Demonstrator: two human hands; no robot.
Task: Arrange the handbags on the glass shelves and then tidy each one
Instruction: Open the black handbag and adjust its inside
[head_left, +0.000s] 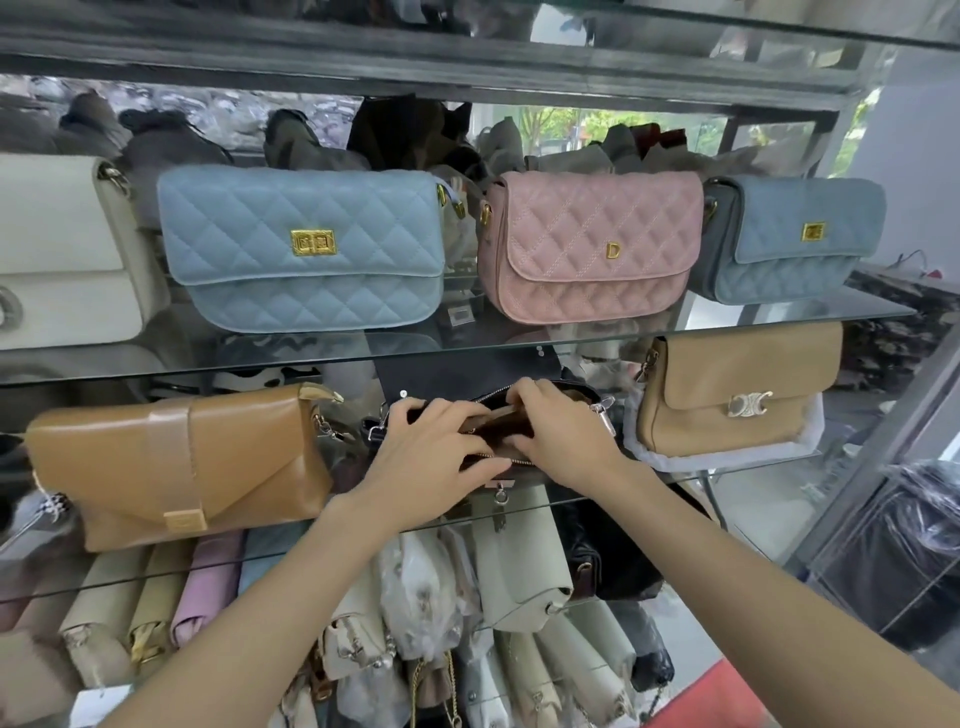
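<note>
A black handbag (587, 393) with an open zip and brown lining lies on the lower glass shelf (753, 470), between a tan flap bag (176, 467) and a beige bag (737, 395) with a metal clasp. My left hand (436, 441) rests on its left side, fingers curled at the open mouth. My right hand (561, 431) has its fingers tucked into the opening from the right. Most of the black bag is hidden under both hands. On the upper glass shelf (545, 348) stand a white bag (67, 249), a light blue quilted bag (306, 249), a pink quilted bag (587, 244) and a darker blue quilted bag (800, 239).
Below the lower shelf, several wrapped and unwrapped bags (415, 613) are packed upright. Stuffing and dust bags (395, 130) crowd the back of the upper shelf. A metal frame post (883, 467) runs down the right side, with a black plastic-wrapped bundle (904, 561) beyond it.
</note>
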